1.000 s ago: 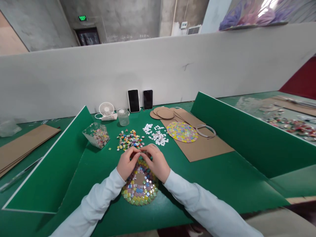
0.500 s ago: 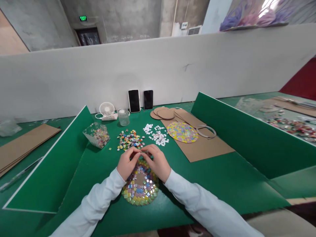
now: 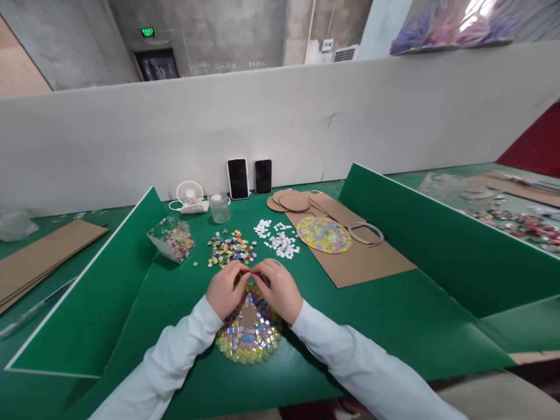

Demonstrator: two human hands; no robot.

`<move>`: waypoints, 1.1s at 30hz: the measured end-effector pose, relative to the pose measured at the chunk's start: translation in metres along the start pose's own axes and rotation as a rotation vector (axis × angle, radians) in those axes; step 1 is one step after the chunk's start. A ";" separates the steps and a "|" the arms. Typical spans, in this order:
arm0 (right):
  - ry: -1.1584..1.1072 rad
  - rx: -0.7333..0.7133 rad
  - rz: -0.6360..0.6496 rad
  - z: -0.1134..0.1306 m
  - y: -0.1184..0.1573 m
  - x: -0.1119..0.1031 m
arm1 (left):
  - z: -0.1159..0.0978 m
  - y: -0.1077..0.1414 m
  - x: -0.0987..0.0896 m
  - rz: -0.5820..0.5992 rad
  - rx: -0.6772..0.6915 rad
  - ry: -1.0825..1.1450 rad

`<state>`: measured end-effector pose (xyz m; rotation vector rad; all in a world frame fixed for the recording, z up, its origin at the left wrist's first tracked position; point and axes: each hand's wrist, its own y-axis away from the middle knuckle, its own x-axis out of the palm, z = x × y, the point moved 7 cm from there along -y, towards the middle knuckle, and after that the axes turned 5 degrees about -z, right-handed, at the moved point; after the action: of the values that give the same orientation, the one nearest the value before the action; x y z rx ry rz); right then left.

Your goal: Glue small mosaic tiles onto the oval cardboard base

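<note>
A round mosaic disc (image 3: 248, 339) is lying flat on a green table (image 3: 306, 364), showing a bare brown patch at its middle. Over its far edge, the left hand (image 3: 225, 290) and right hand (image 3: 280, 290) are meeting, each bringing thumb and forefinger close together at the tips; whether they are pinching anything small cannot be told.

Beyond the disc, mixed coloured tiles (image 3: 230, 248) are lying in a loose heap, with white tiles (image 3: 283, 244) scattering farther to the right. Far to its left, a clear container (image 3: 175, 240) is holding more small pieces. Far to its right, a yellow-and-pink mosaic (image 3: 324, 234) is resting on cardboard (image 3: 359, 265).

The disc is probably light and fairly stiff, its glossy tiles likely slippery and perhaps apt to loosen if bent. Its open near rim is offering the best hold, with fingers underneath supporting the backing.
</note>
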<state>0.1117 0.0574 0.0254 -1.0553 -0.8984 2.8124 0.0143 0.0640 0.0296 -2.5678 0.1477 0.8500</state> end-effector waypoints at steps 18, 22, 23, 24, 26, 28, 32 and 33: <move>0.152 -0.140 -0.026 0.016 0.002 -0.004 | 0.012 0.003 0.008 -0.039 -0.267 0.270; 0.154 -0.145 -0.039 0.016 0.001 -0.006 | 0.021 0.007 0.024 0.054 -0.526 0.699; 0.148 -0.141 -0.040 0.016 0.001 -0.006 | 0.021 0.009 0.029 0.071 -0.588 0.807; 0.139 -0.138 -0.041 0.015 0.001 -0.006 | 0.022 0.011 0.032 0.075 -0.638 0.899; 0.112 -0.131 -0.042 0.014 0.001 -0.006 | 0.021 0.013 0.036 0.062 -0.702 1.028; 0.074 -0.128 -0.042 0.014 0.001 -0.006 | 0.021 0.015 0.038 0.037 -0.720 1.099; 0.000 -0.129 -0.058 0.015 0.002 -0.008 | 0.027 0.012 0.034 -0.026 -0.743 1.186; -0.009 -0.127 -0.069 0.015 0.002 -0.009 | 0.030 0.010 0.030 -0.059 -0.754 1.206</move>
<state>0.1104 0.0464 0.0390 -1.0044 -1.1048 2.7386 0.0193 0.0690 -0.0135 -3.3679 0.0991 -0.9524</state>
